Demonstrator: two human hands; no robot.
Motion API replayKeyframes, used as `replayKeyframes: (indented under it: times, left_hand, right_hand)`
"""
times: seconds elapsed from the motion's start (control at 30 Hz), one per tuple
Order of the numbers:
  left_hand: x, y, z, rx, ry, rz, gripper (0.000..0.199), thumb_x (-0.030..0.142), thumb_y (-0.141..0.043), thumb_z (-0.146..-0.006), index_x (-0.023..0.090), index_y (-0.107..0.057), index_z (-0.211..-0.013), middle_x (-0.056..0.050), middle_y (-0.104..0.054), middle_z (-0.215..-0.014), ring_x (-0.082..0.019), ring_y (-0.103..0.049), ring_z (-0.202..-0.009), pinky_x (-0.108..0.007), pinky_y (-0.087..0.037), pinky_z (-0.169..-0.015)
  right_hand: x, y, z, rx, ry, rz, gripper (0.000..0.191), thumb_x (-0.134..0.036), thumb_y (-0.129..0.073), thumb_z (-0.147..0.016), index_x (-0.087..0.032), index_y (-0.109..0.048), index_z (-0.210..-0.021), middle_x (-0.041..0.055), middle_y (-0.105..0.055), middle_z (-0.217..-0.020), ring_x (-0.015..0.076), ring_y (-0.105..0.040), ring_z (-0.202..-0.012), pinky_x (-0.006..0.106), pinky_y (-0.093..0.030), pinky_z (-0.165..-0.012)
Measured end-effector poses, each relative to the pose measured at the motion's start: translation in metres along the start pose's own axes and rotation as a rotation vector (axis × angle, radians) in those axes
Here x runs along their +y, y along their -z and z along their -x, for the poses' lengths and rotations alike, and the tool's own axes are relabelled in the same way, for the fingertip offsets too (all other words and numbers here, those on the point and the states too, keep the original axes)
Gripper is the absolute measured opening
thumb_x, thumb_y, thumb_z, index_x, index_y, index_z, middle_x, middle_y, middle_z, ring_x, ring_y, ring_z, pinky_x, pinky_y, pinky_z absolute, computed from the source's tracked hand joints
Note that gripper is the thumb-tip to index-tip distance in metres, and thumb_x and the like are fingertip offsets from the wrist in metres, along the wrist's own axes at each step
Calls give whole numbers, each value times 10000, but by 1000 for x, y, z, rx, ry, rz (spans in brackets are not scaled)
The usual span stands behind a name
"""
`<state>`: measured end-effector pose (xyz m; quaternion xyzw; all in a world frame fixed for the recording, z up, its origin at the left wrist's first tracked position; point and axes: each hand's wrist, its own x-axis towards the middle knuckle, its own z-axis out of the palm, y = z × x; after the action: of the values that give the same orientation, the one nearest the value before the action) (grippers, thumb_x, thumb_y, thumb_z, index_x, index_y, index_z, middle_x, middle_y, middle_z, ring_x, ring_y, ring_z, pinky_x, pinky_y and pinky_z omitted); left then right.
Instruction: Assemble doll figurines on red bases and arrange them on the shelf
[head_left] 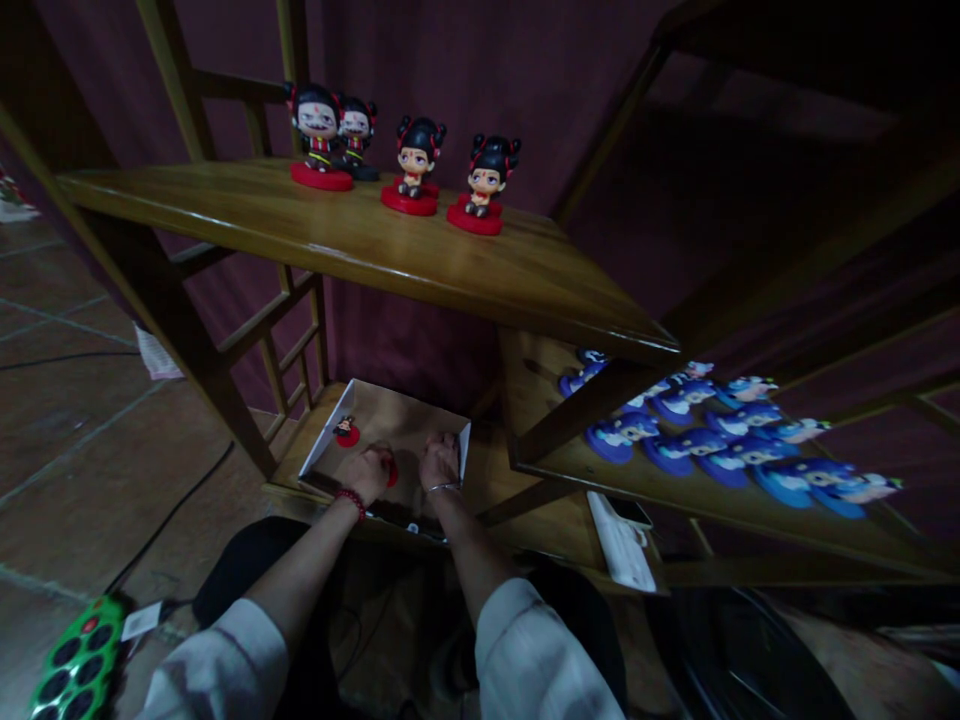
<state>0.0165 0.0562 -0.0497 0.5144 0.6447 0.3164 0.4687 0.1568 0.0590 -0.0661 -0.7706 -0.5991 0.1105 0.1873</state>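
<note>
I can't tell either grip, left hand (366, 474) or right hand (440, 462); the red-based figurine (346, 432) looks light, best held low.

From afar I see an open white-walled box (412, 412) on the low shelf (487, 485), with one red-based figure (345, 429) at left and a red piece (392, 474), partly hidden.

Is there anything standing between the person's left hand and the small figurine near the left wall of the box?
Nothing visible does: only bare floor of the box shows between the left hand and the figurine. A partly hidden red piece is on the hand's other side.
</note>
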Motion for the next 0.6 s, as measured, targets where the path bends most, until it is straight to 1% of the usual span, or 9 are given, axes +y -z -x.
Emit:
replayKeyframes:
  times: [0.1,0.17,0.2,0.27,0.33,0.37,0.43,0.53,0.6]
  left_hand:
    - [8,4,6,-11,31,48,230,-4,-560,-606,212,-627,-563,-21,-509,-534,-200,-563,-776,-256,-372,-765]
    - [12,5,9,-29,23,36,241,-16,-558,-594,213,-629,-568,-19,-504,-535,-199,-562,-783,-261,-366,-784]
    - [14,6,10,-33,7,11,239,-15,-559,-593,212,-632,-575,-21,-511,-548,-199,-563,-781,-264,-365,-788]
    - [15,6,12,-28,-33,-67,220,1,-562,-603,208,-636,-588,-32,-534,-592,-202,-564,-769,-274,-366,-787]
    - [14,5,12,-14,-54,-118,192,27,-567,-618,204,-639,-598,-47,-559,-634,-209,-567,-770,-277,-371,-777]
    - [13,4,12,-6,-52,-120,180,39,-569,-625,203,-642,-607,-53,-570,-649,-212,-569,-780,-275,-374,-771]
    - [10,2,10,10,-36,-96,168,54,-572,-635,203,-650,-638,-61,-591,-673,-215,-572,-807,-262,-380,-762]
    - [4,-3,3,27,-29,-57,172,68,-565,-652,210,-656,-684,-59,-618,-708,-207,-574,-813,-242,-385,-740]
    - [-1,-7,-2,19,-46,-31,162,81,-561,-663,212,-654,-685,-49,-625,-699,-194,-573,-780,-230,-392,-714]
  right_hand:
    - [-3,-6,3,98,-139,-309,286,-120,-491,-655,-140,-564,-931,110,-559,-1010,200,-503,-973,321,-389,-873]
    - [-6,-11,6,118,-248,-639,321,-158,-517,-630,-155,-560,-948,72,-583,-989,183,-528,-945,323,-417,-865]
    - [-8,-13,8,104,-321,-838,331,-170,-530,-617,-165,-561,-946,53,-598,-957,175,-545,-916,325,-439,-846]
    - [-10,-17,11,30,-474,-1235,305,-166,-543,-597,-171,-579,-900,25,-621,-858,155,-576,-837,314,-483,-790]
    - [-10,-18,15,-67,-576,-1533,229,-130,-539,-584,-163,-608,-800,16,-629,-762,136,-590,-773,287,-510,-749]
    - [-10,-18,16,-102,-608,-1626,194,-111,-539,-579,-160,-618,-749,16,-630,-728,131,-593,-752,275,-519,-734]
    - [-10,-16,18,-119,-647,-1735,148,-103,-553,-589,-159,-630,-702,21,-634,-696,129,-597,-727,263,-537,-701]
    - [-11,-13,20,-104,-679,-1800,101,-120,-594,-613,-158,-632,-699,27,-640,-705,127,-604,-724,250,-546,-685]
    - [-12,-11,21,-110,-664,-1814,106,-107,-611,-611,-159,-626,-702,18,-642,-715,114,-606,-725,230,-537,-701]
